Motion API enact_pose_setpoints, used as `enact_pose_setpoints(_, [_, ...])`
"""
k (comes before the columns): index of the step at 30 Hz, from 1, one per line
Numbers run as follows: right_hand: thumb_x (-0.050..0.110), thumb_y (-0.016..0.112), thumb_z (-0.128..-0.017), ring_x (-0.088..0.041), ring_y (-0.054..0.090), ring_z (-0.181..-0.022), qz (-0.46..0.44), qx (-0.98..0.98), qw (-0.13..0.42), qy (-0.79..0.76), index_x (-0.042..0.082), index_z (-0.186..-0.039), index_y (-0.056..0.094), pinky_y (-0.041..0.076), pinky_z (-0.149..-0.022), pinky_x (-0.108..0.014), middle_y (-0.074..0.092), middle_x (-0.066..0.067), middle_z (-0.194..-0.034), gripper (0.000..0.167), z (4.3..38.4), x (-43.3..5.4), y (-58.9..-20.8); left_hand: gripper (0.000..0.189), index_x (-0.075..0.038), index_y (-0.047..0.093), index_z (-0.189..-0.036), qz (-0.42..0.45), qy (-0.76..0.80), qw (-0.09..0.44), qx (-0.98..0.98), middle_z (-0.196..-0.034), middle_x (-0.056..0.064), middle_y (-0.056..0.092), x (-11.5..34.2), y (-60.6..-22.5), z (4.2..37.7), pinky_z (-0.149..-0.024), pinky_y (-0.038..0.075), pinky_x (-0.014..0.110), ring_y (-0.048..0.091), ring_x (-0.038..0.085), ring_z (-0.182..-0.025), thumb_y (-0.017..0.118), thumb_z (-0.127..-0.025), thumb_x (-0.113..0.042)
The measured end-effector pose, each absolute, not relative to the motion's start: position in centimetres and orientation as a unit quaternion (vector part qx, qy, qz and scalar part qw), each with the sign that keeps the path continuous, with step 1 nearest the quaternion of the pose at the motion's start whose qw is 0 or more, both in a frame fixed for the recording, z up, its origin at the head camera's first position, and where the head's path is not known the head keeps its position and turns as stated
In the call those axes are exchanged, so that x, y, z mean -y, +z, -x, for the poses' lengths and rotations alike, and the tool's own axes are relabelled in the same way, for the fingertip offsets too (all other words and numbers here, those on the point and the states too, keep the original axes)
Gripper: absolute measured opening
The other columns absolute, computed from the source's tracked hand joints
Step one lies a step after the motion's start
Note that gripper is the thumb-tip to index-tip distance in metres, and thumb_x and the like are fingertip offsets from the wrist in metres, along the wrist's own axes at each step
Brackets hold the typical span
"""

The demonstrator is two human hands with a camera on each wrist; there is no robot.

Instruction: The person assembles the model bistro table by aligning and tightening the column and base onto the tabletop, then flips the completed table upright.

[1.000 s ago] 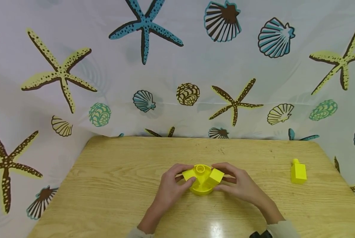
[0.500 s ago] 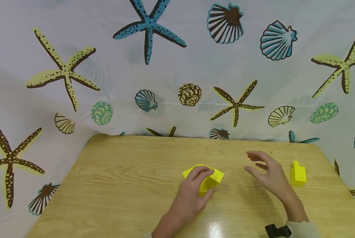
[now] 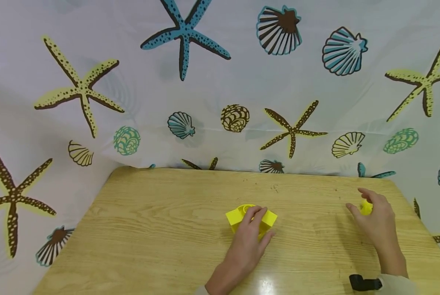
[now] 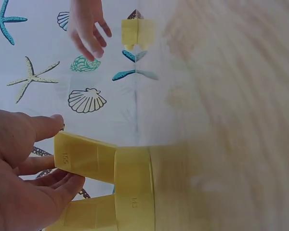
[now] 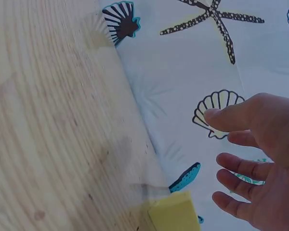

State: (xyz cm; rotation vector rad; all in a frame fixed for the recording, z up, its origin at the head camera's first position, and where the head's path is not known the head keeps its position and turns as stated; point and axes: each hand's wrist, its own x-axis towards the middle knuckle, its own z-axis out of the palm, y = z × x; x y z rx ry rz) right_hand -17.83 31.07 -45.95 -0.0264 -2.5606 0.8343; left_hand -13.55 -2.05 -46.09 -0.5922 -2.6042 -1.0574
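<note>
Pinching the right block point(image 3: 269, 218) of a yellow assembly, the left hand point(image 3: 246, 241) has its thumb and fingers on opposite sides of that block. The assembly rests on the near-middle of the wooden table point(image 3: 160, 221): a round base point(image 4: 135, 187) bears the right block and a left block point(image 3: 235, 218), both leaning outward. To the right, the right hand point(image 3: 378, 223) holds nothing; its thumb and fingers are spread wide beside a loose block point(image 4: 129, 32), apart from it in the right wrist view. By their look, the parts are probably light, stiff plastic, unlikely to dent though somewhat slippery on the smooth faces. The loose block would best be taken by two opposite flat sides rather than by its small knob; the assembly is best steadied at its base, since the leaning blocks may work loose.
</note>
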Motion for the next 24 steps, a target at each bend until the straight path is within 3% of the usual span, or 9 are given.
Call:
enact_pose_setpoints(7, [0.023,0.073,-0.096,-0.054,0.044,-0.116,0.090,0.939,0.156,0.294,-0.012,-0.144,0.044,0.044,-0.089,-0.070,0.044,-0.039,-0.129,0.066,17.6,-33.4,-47.1,0.048,0.001,0.067,-0.128,0.219,-0.364,0.180,0.887,-0.126,0.009,0.061,2.2,-46.4,14.2,-0.095,0.055,0.023,0.064,0.022,-0.116,0.083,-0.088,-0.019])
enact_pose_setpoints(18, [0.041,0.066,-0.098,-0.057,0.053,-0.116,0.163,0.942,0.031,0.291,-0.023,-0.145,0.033,0.051,-0.094,-0.064,0.046,-0.046,-0.132,0.086,17.5,-35.1,-47.9,0.042,-0.002,0.071,-0.123,0.203,-0.361,0.195,0.889,-0.120,0.007,0.066,2.1,-46.6,14.3,-0.095,0.056,0.024,0.066,0.019,-0.110,0.086,-0.086,-0.014])
enact_pose_setpoints(24, [0.034,0.065,-0.098,-0.054,0.055,-0.110,0.185,0.936,0.008,0.301,-0.024,-0.138,0.041,0.054,-0.089,-0.061,0.051,-0.043,-0.130,0.074,17.5,-35.5,-47.4,0.040,0.003,0.071,-0.121,0.222,-0.396,0.173,0.874,-0.121,0.009,0.068,2.9,-46.3,14.6,-0.098,0.055,0.025,0.066,0.022,-0.113,0.084,-0.085,-0.004])
